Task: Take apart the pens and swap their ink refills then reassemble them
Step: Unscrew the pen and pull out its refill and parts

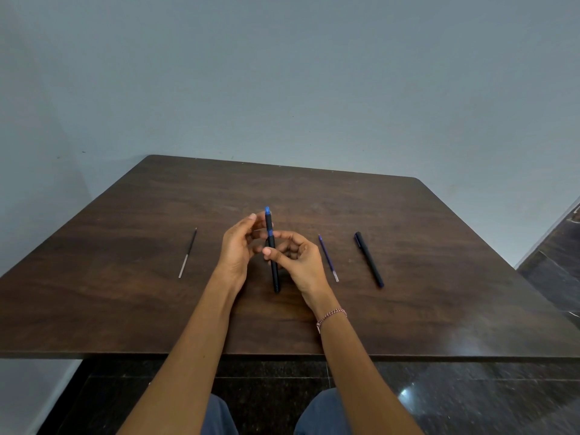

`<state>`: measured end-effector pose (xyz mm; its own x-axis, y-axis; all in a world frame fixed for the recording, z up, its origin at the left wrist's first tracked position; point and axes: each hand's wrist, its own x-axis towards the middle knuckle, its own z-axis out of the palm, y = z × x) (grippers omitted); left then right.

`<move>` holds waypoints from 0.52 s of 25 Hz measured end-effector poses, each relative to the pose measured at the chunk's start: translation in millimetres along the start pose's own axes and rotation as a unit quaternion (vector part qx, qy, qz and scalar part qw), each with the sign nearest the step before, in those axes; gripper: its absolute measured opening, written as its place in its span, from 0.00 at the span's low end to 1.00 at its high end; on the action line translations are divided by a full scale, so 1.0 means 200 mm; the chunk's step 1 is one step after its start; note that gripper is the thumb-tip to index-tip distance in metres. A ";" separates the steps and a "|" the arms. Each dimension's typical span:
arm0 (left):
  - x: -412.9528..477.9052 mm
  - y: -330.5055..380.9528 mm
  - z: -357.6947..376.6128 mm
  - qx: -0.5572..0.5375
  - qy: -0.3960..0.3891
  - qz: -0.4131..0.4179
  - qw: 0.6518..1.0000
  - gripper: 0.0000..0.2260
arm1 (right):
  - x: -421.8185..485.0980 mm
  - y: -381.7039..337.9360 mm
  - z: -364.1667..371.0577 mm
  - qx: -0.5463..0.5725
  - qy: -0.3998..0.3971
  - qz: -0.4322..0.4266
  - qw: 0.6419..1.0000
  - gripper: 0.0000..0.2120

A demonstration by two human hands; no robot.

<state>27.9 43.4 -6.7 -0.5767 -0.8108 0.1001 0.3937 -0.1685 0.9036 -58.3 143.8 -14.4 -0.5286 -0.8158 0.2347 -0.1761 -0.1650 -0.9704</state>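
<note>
A black pen with a blue end and blue band stands nearly upright above the dark wooden table, held between both hands. My left hand curls its fingers round the pen's upper part. My right hand pinches the barrel lower down with thumb and fingers. A black ink refill lies on the table to the left. A blue ink refill lies to the right, and beyond it a second black pen.
The table's near edge runs just above my knees. A grey wall stands behind the table and on the left. Dark polished floor shows at the right and below.
</note>
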 end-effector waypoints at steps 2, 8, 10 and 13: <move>0.00 0.00 0.00 0.012 -0.012 -0.004 1.000 0.11 | 0.00 0.00 0.00 0.005 0.002 -0.001 1.000 0.16; -0.01 0.00 0.00 0.044 -0.010 0.016 0.999 0.06 | 0.00 -0.01 0.00 0.013 0.000 0.012 1.000 0.16; -0.01 0.00 0.00 0.041 0.007 0.024 0.999 0.05 | -0.01 -0.01 0.01 0.013 -0.007 0.027 1.000 0.16; 0.00 0.01 -0.01 0.013 0.049 0.030 0.998 0.04 | -0.01 -0.02 0.01 0.012 -0.028 0.040 0.999 0.14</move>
<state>29.7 42.9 -6.1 -0.4793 -0.8701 0.1149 0.4064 -0.1040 0.9078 -54.5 145.0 -12.0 -0.4928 -0.8566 0.1532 -0.1141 -0.1110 -0.9873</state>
